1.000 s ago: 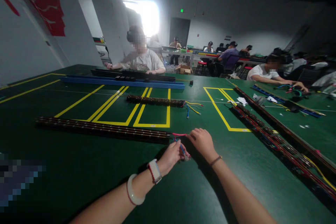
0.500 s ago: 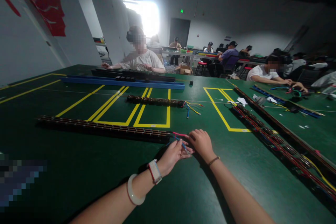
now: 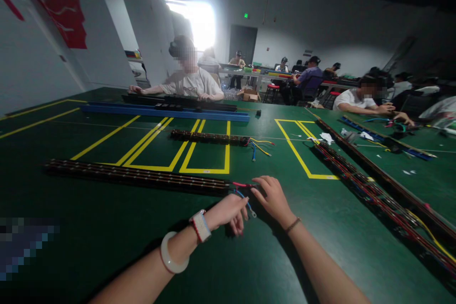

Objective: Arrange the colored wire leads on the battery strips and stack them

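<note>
A long dark bar (image 3: 138, 175) with copper-coloured strips lies across the green table, its right end near my hands. From that end come a red wire (image 3: 240, 184) and a blue wire (image 3: 251, 207) with a ring terminal. My left hand (image 3: 230, 211) is beside the blue wire, thumb against it and fingers curled downward; whether it grips the wire is unclear. My right hand (image 3: 272, 197) is at the red wire's far end, fingers bent and thumb apart; its fingertips hide what they may hold.
A shorter bar (image 3: 210, 137) with coloured wires lies beyond. Blue rails (image 3: 164, 111) lie farther back, before a seated person (image 3: 190, 80). Wired bars (image 3: 377, 192) run along the right, where another person (image 3: 356, 99) works. Yellow tape (image 3: 204, 171) marks the table.
My left hand has turned over and moved slightly left, its fingers now pointing down. My right hand's fingers have spread somewhat, and the blue wire's terminal shows more.
</note>
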Demonstrator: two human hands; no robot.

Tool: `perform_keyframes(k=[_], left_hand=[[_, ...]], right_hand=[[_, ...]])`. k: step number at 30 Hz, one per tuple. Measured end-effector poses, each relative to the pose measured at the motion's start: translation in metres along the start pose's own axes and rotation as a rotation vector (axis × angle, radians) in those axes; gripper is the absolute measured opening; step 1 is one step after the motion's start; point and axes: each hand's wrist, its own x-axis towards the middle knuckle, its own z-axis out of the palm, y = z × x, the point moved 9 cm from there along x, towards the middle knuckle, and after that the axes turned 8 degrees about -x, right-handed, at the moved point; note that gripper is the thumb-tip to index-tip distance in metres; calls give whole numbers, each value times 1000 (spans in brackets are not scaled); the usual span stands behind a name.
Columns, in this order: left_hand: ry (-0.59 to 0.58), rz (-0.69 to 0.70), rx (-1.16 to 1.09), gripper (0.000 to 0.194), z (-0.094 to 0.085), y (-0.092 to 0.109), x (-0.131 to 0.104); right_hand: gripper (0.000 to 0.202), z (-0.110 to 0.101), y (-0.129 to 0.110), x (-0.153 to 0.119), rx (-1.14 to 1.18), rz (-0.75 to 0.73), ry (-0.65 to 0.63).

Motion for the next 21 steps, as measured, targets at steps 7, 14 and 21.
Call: perform_keyframes(k=[7,14,21], left_hand=[[-54,-64,219,60,13,-8,2],[-86,-85,-73,65,14,-9,-4],[3,96,-508,47,10,5,1]], right_hand=[[71,21,-7,-4,44,-3,-151],[26,17,-4,-2,19,77,-112],[12,5,-33,-5,-182,-159,88]])
